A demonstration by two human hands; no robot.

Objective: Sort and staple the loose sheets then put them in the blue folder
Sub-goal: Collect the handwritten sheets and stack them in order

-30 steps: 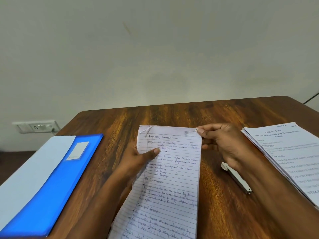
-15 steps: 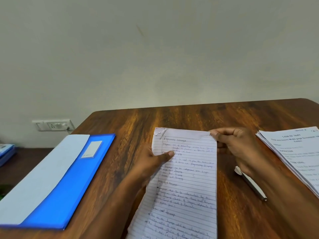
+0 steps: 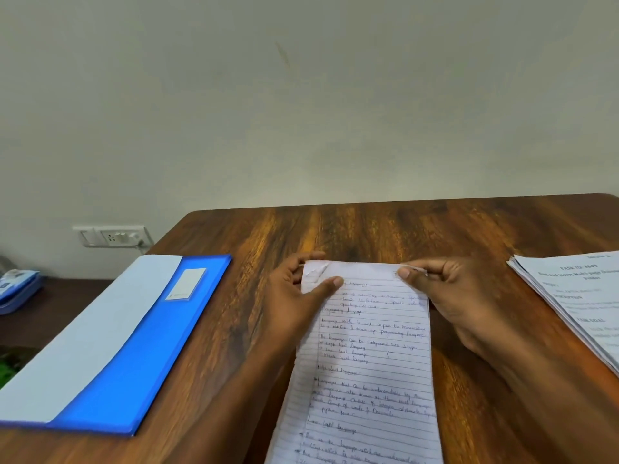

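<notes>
White lined handwritten sheets (image 3: 365,356), crumpled top-L corner, pinched by L hand (image 3: 294,303) & R hand (image 3: 449,296) fingers.

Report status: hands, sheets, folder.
Left hand and right hand pinch handwritten sheets' top corners. Blue folder lies at left. Nothing between.

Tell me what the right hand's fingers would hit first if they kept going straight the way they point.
Probably the left hand, gripping the handwritten sheets' opposite top corner; the right hand points leftward along that edge.
</notes>
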